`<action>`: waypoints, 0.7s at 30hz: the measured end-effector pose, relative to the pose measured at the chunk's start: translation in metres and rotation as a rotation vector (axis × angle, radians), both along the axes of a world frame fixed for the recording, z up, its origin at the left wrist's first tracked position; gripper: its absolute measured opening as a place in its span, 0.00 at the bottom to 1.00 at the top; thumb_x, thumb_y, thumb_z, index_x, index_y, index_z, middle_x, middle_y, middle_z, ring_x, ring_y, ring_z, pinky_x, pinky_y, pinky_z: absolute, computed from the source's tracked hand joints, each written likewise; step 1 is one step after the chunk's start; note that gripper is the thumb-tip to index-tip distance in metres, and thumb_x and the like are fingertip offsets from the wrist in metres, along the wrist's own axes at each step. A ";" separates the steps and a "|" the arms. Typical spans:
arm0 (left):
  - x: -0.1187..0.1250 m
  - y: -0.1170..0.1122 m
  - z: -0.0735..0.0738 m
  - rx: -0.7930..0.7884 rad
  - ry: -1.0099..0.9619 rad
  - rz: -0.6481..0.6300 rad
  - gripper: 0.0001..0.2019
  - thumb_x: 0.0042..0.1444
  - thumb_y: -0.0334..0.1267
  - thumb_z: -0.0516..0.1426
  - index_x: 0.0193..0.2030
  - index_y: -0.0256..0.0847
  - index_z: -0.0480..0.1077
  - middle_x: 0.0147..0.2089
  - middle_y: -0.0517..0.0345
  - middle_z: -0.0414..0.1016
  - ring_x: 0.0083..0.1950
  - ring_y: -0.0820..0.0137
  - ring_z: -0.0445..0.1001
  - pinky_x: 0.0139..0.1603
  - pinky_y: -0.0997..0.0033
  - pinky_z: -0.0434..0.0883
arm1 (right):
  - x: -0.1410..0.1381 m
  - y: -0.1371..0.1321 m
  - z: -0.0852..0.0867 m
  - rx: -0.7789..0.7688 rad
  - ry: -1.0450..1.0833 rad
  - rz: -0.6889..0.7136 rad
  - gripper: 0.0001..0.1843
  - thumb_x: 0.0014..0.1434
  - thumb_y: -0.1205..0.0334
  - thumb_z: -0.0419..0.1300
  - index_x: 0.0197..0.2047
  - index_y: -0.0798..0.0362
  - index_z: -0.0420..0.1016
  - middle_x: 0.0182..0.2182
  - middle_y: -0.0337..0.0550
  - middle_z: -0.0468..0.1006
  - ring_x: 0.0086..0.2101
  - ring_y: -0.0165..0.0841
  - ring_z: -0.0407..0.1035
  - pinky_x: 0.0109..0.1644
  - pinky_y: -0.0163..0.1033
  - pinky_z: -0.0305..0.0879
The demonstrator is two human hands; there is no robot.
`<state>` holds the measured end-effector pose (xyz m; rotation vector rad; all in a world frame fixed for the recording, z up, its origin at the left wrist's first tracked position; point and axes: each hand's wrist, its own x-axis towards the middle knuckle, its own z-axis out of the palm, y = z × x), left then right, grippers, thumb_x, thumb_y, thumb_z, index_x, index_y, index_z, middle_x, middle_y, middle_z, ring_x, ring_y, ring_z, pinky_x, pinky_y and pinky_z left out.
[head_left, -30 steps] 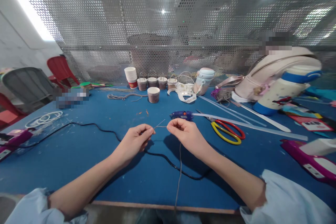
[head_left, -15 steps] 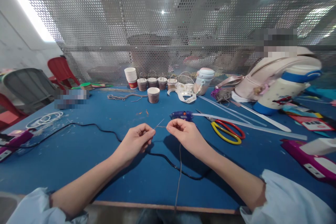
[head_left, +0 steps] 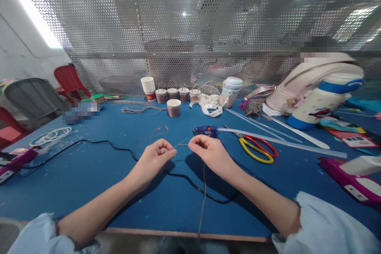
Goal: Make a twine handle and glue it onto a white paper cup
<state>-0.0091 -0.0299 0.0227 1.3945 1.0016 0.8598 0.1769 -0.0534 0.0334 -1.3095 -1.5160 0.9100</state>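
Both hands meet over the middle of the blue table [head_left: 98,190], a small gap between them. My left hand [head_left: 157,156] is closed in a pinch on a thin grey cord [head_left: 204,190], and a fine strand sticks out up and to the right from its fingertips. My right hand [head_left: 208,151] pinches the same cord, which spans the gap and hangs from this hand past the table's front edge. Whether the fine strand is a wire or a cord end, I cannot tell. Behind my right hand lies a blue glue gun [head_left: 205,130], partly hidden.
Scissors [head_left: 257,149] and clear sticks [head_left: 297,145] lie right of my hands. A cord-wrapped cup [head_left: 174,109] stands ahead, with several others behind and stacked paper cups [head_left: 148,88]. A black cable [head_left: 190,182] runs beneath my hands. Power strips [head_left: 351,180] and a bottle [head_left: 323,103] are at right.
My left hand has turned very slightly, and the fine strand at its fingertips now leans a little lower to the right. My right hand stays nearly still.
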 end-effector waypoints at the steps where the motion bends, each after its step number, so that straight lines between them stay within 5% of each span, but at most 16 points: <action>1: 0.000 0.000 0.000 0.000 -0.005 -0.002 0.17 0.50 0.50 0.61 0.30 0.39 0.62 0.17 0.73 0.53 0.17 0.82 0.49 0.17 0.80 0.46 | 0.000 0.000 0.000 0.004 -0.002 0.000 0.10 0.54 0.56 0.58 0.28 0.53 0.70 0.24 0.37 0.70 0.27 0.29 0.62 0.33 0.35 0.61; 8: 0.001 -0.001 0.002 -0.051 -0.002 -0.062 0.18 0.53 0.52 0.58 0.28 0.39 0.62 0.20 0.68 0.61 0.18 0.81 0.53 0.19 0.78 0.50 | 0.001 0.001 -0.002 0.015 -0.004 0.006 0.10 0.54 0.55 0.57 0.28 0.53 0.70 0.25 0.37 0.70 0.27 0.29 0.62 0.33 0.36 0.61; 21: 0.002 0.001 -0.002 0.003 0.008 0.009 0.15 0.50 0.48 0.61 0.32 0.39 0.64 0.18 0.72 0.54 0.18 0.82 0.49 0.17 0.79 0.46 | 0.002 0.002 -0.004 0.003 0.007 0.018 0.09 0.55 0.57 0.57 0.29 0.54 0.71 0.25 0.37 0.70 0.27 0.29 0.62 0.34 0.36 0.60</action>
